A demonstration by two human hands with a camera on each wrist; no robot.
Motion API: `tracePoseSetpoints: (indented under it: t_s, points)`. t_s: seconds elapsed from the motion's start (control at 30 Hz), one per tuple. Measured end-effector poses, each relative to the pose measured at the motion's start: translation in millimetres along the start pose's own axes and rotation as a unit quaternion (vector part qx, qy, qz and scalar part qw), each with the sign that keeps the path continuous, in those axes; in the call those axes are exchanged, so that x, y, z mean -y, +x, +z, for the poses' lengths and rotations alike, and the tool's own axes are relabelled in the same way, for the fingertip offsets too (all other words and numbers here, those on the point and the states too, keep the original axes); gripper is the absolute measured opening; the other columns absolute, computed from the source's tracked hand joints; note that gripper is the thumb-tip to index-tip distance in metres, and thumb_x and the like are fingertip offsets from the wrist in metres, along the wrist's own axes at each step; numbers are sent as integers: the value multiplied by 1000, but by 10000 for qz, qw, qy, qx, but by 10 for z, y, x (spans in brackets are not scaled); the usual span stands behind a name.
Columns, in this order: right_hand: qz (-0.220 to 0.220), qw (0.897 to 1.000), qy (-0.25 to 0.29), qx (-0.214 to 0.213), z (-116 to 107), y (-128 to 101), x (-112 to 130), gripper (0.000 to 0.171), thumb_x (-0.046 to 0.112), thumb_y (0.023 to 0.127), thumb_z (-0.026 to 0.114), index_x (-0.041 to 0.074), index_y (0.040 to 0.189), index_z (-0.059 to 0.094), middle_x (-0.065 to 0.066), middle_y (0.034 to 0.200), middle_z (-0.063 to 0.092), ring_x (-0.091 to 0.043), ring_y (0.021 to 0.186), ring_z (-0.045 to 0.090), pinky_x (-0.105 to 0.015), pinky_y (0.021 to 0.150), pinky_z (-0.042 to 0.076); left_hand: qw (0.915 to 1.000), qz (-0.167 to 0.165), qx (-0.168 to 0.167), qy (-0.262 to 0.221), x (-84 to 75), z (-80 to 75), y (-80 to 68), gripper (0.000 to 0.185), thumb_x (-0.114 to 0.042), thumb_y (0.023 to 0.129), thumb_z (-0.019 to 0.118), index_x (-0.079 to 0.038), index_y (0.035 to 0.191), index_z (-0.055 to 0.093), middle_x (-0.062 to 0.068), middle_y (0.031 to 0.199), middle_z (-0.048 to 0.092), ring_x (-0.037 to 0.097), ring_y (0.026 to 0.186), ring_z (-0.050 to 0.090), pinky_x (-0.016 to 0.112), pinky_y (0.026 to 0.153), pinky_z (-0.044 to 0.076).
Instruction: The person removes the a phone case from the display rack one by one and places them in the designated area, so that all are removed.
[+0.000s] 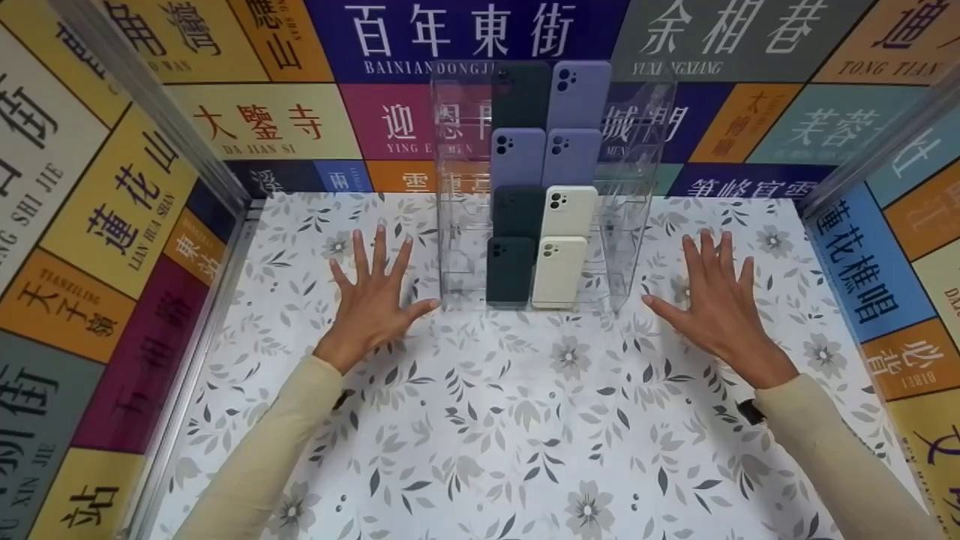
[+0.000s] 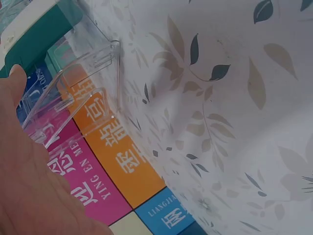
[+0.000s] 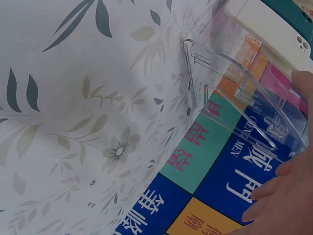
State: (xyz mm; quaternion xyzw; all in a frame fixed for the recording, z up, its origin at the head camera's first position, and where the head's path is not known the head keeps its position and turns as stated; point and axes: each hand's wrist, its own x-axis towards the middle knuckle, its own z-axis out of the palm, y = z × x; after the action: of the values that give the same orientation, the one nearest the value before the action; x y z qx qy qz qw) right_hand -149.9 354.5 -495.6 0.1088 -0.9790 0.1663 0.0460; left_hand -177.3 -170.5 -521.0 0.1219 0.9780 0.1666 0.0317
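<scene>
Both hands hover spread and empty over the floral tablecloth (image 1: 525, 420): left hand (image 1: 373, 294) and right hand (image 1: 716, 300) flank the clear acrylic phone-case rack (image 1: 457, 225) near the table's far edge. Only the head view shows its purple, dark and cream cases; wrist views catch its side walls.

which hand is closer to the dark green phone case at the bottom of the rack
Left. The left hand lies flat on the tablecloth, its thumb almost at the clear rack, just left of the dark green case. The right hand lies beyond the cream case and the rack's far side.
</scene>
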Motion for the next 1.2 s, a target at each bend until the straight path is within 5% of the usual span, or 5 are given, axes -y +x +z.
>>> tracePoseSetpoints:
  t_s: [0.5, 0.83, 1.2]
  points:
    - [-650, 9865, 782, -1287, 67, 67, 90, 79, 23, 93, 88, -7, 158, 52, -32, 166, 44, -54, 159, 32, -83, 117, 30, 9982, 145, 100, -567, -61, -112, 138, 101, -66, 106, 62, -24, 180, 5, 14, 183, -16, 46, 165, -23, 83, 123, -3]
    - [-1007, 9780, 969, -1546, 102, 133, 168, 71, 14, 91, 91, -8, 150, 60, -30, 158, 55, -50, 150, 46, -74, 117, 38, 9969, 238, 116, -740, -72, -142, 184, 102, -68, 105, 61, -23, 180, 7, 13, 184, -13, 46, 166, -21, 81, 125, -2]
    - [-1283, 9660, 1489, -1683, 174, 213, 349, 61, 7, 92, 89, -7, 146, 64, -28, 151, 60, -47, 141, 53, -68, 113, 43, 9845, 59, 190, -1743, -134, -201, 312, 98, -51, 106, 71, -22, 179, 13, 14, 185, -4, 40, 169, -14, 75, 129, 4]
